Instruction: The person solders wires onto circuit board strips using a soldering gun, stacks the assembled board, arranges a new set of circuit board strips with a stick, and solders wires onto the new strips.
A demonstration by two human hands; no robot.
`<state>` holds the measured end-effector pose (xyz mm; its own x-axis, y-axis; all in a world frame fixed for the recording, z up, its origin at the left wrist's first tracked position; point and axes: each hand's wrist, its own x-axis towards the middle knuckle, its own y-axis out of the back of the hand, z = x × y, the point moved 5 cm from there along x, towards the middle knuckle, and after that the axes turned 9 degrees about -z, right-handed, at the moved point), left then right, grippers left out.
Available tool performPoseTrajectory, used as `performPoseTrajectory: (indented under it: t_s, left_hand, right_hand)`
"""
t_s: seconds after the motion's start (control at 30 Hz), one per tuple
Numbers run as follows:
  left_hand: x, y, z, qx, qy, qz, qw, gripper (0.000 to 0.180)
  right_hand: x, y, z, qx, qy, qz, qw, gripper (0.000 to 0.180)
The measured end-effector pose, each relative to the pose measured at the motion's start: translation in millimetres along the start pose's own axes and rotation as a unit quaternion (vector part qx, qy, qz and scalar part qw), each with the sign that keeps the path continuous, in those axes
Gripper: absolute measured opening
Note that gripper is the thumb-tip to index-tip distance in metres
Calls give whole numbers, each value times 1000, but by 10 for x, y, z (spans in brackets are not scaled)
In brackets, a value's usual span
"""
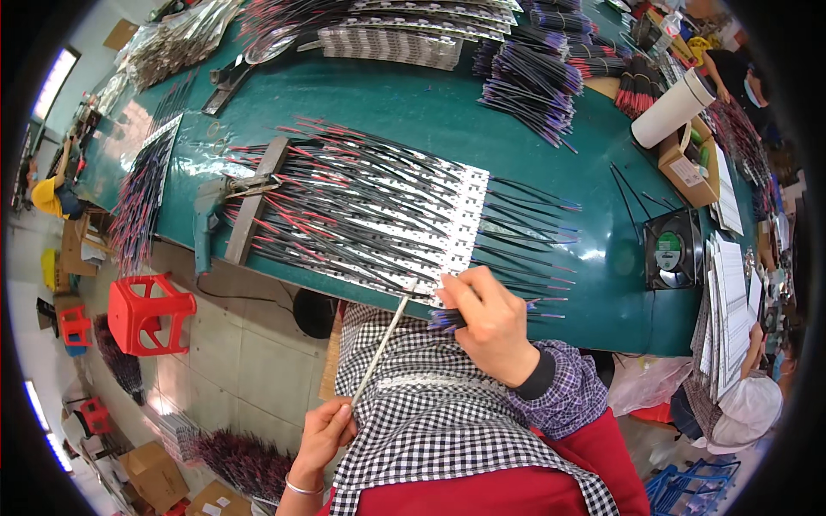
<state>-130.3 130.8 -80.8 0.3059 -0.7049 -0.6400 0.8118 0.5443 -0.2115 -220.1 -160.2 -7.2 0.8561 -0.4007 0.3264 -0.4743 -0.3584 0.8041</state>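
My right hand (486, 318) grips a bunch of black wires with purple tips (447, 320) at the near edge of the green table (404, 103), its fingertips touching the end of a thin white strip. My left hand (325, 430) pinches the lower end of that narrow white strip (381, 348), which slants up from my lap to the table edge. Just beyond lies a row of white strips with red and black wires (379, 215) laid side by side. A black-and-white checked cloth (430, 413) covers my lap.
A grey tool (206, 219) and a grey bar (254, 202) lie left of the row. More wire bundles (533, 77) and strip stacks (391, 43) fill the far side. A white roll (675, 107), cardboard box (688, 168), black fan (673, 249), red stool (151, 314). Another person (744, 404) sits right.
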Motion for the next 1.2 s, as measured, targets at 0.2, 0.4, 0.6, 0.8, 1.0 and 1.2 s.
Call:
performPoseTrajectory:
  t_s: [0.2, 0.4, 0.6, 0.8, 1.0, 1.2]
  left_hand:
    - [25, -145, 211, 45, -29, -4, 999, 29]
    - [8, -155, 270, 70, -34, 10, 997, 32]
    - [241, -317, 428, 119, -73, 25, 990, 32]
    - [577, -423, 603, 137, -129, 27, 982, 24]
    - [675, -398, 727, 199, -125, 65, 970, 24]
    - [960, -647, 1179, 351, -182, 136, 908, 18]
  right_hand:
    - [-140, 2, 257, -38, -59, 6, 998, 45]
    - [-177, -35, 310, -29, -57, -19, 998, 45]
    - [-173, -34, 278, -27, -35, -9, 999, 42]
    - [-181, -67, 294, -41, -32, -1, 999, 38]
    - [-209, -78, 299, -42, -28, -4, 999, 37]
    - [-191, -60, 278, -51, -14, 2, 999, 37]
